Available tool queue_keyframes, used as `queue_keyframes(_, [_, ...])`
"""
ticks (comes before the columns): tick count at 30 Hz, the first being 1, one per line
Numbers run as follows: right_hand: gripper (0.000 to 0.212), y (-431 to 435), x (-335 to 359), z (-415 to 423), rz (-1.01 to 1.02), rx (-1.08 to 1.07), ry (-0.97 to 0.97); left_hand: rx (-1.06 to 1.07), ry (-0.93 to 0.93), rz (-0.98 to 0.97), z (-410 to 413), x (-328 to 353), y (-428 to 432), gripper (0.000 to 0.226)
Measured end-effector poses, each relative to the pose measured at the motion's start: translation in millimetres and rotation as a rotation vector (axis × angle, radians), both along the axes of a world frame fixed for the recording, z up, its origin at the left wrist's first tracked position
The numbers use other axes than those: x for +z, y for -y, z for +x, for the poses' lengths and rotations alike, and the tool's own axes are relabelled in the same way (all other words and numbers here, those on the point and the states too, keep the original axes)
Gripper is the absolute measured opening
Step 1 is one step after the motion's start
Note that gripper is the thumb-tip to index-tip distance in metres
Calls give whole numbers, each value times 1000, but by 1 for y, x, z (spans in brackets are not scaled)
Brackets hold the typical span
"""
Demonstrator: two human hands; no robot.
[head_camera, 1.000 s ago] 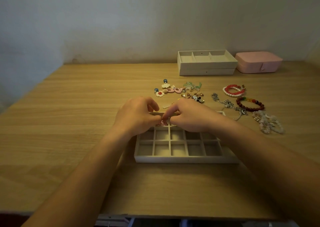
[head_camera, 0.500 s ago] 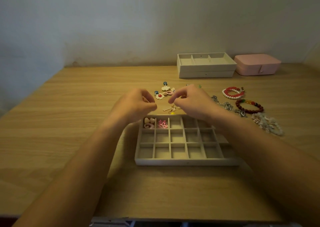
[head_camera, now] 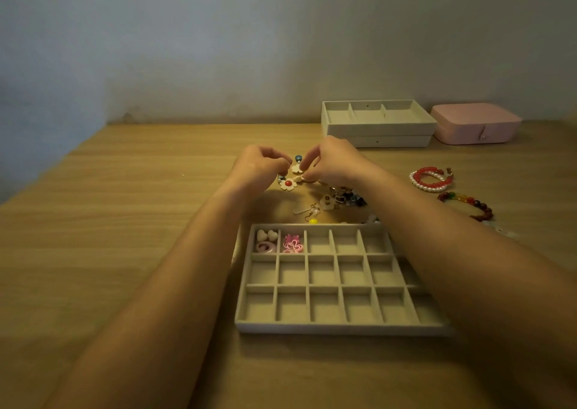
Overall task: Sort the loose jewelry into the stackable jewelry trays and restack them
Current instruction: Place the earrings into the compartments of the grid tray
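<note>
Both forearms were stretched toward twelve o'clock; the left hand and right hand were held close together, fingers curled downward.

A light brown wooden table holds a flat beige tray with many little boxes. Just behind this tray lie white flower earrings. Far behind it sit two stacked beige trays and a pink box. Red and white bead bracelets lie behind it to the right.
</note>
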State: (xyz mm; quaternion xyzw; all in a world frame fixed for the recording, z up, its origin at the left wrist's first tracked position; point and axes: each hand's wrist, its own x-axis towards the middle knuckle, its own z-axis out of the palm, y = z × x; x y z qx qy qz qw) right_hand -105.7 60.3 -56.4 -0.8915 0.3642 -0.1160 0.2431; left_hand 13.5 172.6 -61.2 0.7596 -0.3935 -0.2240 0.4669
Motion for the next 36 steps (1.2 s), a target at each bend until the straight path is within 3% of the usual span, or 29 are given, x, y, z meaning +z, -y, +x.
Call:
queue_keyframes(5, [29, 1, -7, 17, -167, -83, -166, 52, -47, -120, 1, -4, -7, 15])
queue_keyframes(13, [11, 1, -10, 17, -141, -26, -255, 157, 82, -231, -14, -7, -22, 12])
queue_keyframes(18, [20, -7, -11, 9, -193, 36, -306, 177, 120, -241, -16, -6, -22, 13])
queue_keyframes(22, [7, -14, -8, 4, -251, -8, -228, 186, 167, -241, -17, -6, -21, 13])
queue_keyframes(27, [30, -8, -7, 4, -204, 29, -154, 181, 199, -224, -18, -9, -19, 12])
queue_keyframes(33, [18, -6, -11, 7, -176, 70, -167, 181, 215, -219, -19, -8, -20, 12])
queue_keyframes(36, [11, -7, -3, 3, -80, 74, -45, 165, 203, -222, -20, -6, -21, 12])
